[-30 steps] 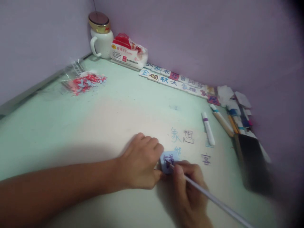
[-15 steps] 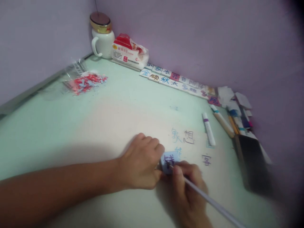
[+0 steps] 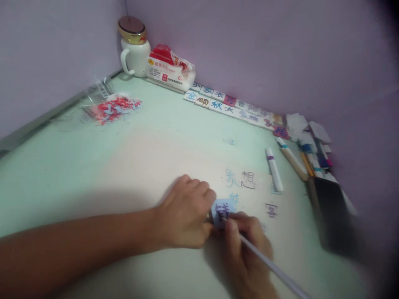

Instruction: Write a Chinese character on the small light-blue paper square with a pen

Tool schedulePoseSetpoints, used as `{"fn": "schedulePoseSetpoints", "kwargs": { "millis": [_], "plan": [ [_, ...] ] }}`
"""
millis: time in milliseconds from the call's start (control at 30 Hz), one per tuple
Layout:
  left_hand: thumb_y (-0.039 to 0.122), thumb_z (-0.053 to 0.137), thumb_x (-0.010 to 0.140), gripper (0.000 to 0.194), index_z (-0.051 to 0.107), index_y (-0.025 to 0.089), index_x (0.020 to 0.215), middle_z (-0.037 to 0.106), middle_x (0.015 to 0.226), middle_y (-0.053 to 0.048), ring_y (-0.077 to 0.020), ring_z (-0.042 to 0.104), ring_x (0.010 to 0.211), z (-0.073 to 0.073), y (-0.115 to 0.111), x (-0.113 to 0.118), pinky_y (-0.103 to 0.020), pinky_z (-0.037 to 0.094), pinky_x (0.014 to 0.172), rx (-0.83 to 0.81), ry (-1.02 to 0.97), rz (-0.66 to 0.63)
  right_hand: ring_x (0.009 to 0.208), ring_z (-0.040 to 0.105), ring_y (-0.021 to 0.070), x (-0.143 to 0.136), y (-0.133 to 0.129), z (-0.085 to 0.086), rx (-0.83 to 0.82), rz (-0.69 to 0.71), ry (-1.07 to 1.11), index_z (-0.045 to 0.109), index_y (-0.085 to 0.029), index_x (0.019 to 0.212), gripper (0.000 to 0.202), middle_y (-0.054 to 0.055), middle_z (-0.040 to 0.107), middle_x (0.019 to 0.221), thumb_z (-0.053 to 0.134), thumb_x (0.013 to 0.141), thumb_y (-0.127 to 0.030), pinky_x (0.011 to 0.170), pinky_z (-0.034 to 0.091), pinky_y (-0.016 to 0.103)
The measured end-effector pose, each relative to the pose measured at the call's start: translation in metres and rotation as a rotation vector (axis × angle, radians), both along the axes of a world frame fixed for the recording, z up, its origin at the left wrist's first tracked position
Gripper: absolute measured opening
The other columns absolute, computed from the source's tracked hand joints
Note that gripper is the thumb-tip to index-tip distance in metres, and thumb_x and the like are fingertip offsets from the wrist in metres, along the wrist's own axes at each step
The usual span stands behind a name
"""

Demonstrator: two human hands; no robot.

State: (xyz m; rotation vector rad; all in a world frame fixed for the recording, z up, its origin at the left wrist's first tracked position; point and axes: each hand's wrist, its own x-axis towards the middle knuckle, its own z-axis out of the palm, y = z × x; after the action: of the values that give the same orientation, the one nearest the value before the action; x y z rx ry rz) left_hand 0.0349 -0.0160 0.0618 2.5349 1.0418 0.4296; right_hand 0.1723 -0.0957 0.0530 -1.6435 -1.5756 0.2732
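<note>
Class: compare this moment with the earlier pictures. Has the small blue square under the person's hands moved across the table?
No. The blue square keeps its spot just below the characters written on the table, between the left hand and right hand.

Pale green table top [image 3: 93, 174]: smooth, matt, laminate-like. Small light-blue square tile [image 3: 222, 209] with a purple character: matt face, paper or card by the look. Thin white stick tool [image 3: 274, 270]: smooth plastic, slight sheen. White lidded mug [image 3: 134, 56]: glossy ceramic; lid metallic, brassy. Clear bag of red and blue scraps [image 3: 112, 109]: shiny crinkled plastic film. White marker with purple band [image 3: 274, 169]: smooth plastic.
</note>
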Motion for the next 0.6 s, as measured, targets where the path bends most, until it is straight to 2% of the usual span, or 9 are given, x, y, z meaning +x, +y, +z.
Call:
{"fn": "schedulePoseSetpoints", "kwargs": {
  "millis": [367,600],
  "plan": [
    [0.026,0.057,0.065,0.014,0.053,0.017,0.074,0.054,0.075,-0.003,-0.0186,0.048,0.072,-0.0019,-0.0005,-0.0001,-0.035,0.032,0.068,0.005,0.001,-0.002,0.056,0.057,0.0094,0.0062,0.0015,-0.0010,0.041,0.077,-0.062,0.049,-0.022,0.078,0.011,-0.002,0.060,0.071,0.046,0.088,-0.019,0.053,0.041,0.020],
    [0.025,0.057,0.065,0.014,0.053,0.017,0.076,0.054,0.076,-0.002,-0.0184,0.048,0.072,-0.0009,-0.0004,0.0002,-0.035,0.032,0.068,0.002,-0.005,0.004,0.056,0.056,0.0108,0.0017,0.0000,-0.0001,0.015,0.029,-0.033,0.049,-0.022,0.078,0.012,-0.002,0.059,0.071,0.045,0.089,-0.021,0.054,0.040,0.022]
  ]
}}
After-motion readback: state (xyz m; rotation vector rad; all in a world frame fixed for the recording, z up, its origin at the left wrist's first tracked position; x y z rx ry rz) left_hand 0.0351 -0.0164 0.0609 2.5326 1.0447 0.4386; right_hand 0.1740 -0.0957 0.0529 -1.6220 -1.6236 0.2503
